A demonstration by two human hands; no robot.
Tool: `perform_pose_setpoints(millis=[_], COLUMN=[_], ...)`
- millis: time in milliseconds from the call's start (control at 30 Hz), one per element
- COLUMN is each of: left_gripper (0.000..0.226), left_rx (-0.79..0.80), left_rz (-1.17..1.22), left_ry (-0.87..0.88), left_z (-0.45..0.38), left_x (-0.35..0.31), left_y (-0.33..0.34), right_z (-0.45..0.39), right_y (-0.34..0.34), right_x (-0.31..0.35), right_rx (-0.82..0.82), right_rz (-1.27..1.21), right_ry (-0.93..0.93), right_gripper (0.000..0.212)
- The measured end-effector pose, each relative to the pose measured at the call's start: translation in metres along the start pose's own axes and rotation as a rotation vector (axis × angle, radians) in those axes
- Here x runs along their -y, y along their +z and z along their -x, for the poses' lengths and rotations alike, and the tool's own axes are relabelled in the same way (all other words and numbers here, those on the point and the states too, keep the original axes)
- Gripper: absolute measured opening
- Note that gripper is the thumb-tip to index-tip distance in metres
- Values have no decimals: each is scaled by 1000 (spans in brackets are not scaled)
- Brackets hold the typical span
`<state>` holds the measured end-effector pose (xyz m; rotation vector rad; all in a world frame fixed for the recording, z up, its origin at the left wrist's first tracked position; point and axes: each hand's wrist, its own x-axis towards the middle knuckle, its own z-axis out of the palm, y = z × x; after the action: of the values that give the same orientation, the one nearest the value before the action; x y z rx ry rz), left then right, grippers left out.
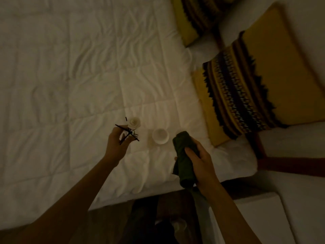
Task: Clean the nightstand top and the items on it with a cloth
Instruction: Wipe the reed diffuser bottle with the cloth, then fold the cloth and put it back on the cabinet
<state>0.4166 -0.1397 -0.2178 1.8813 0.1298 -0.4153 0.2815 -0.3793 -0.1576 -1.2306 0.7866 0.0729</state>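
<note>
My left hand (117, 143) holds a small clear reed diffuser bottle with thin black sticks (127, 133) over the white bed. Just beyond it a white candle (134, 122) stands on the duvet. A small white cup (160, 136) sits on the duvet between my hands. My right hand (200, 162) grips a rolled dark green cloth (185, 159), held upright above the bed's near edge. The white nightstand top (260, 219) shows at the lower right, with nothing visible on the part in view.
A white quilted duvet (79, 76) covers the bed. Two yellow cushions with dark patterned bands (255, 81) (193, 16) lie at the right. A dark wooden bed frame (281, 164) runs beside the nightstand. Dark floor and my legs (158, 222) are below.
</note>
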Motion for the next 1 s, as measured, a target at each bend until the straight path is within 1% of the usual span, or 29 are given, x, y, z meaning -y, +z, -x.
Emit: perform_pose_setpoints(millis=[33, 167, 333, 467, 600, 667, 733, 800, 833, 867, 933, 1000], left_gripper=[28, 30, 39, 34, 36, 41, 55, 72, 80, 87, 96, 93], left_rx=[-4, 10, 33, 42, 24, 57, 90, 98, 112, 134, 151, 100], left_rz=[-7, -53, -58, -153, -192, -244, -266, -237, -226, -227, -301, -369], left_ry=[-40, -104, -201, -175, -140, -144, -244, -377, -412, -423, -437, -381], left_z=[-8, -32, -58, -69, -71, -68, -60, -50, -44, -34, -21, -3], left_x=[22, 79, 132, 162, 161, 152, 140, 121, 111, 94, 74, 43], left_y=[-3, 13, 35, 46, 42, 37, 30, 21, 17, 12, 8, 7], right_z=[-15, -51, -80, -90, -90, -87, -82, -76, -72, -62, -56, -44], right_y=[9, 22, 25, 20, 20, 22, 25, 29, 31, 33, 38, 44], right_x=[-16, -51, -87, -104, -98, -87, -73, -53, -42, -26, -9, 10], right_rx=[4, -15, -25, -33, -38, -44, -51, -57, -57, -52, -51, -28], right_rz=[8, 2, 3, -11, -42, -52, -52, -52, -49, -34, -4, -4], right_ry=[36, 97, 145, 183, 165, 160, 155, 137, 125, 102, 70, 29], right_gripper=[35, 35, 37, 37, 37, 37, 37, 36, 36, 36, 36, 36])
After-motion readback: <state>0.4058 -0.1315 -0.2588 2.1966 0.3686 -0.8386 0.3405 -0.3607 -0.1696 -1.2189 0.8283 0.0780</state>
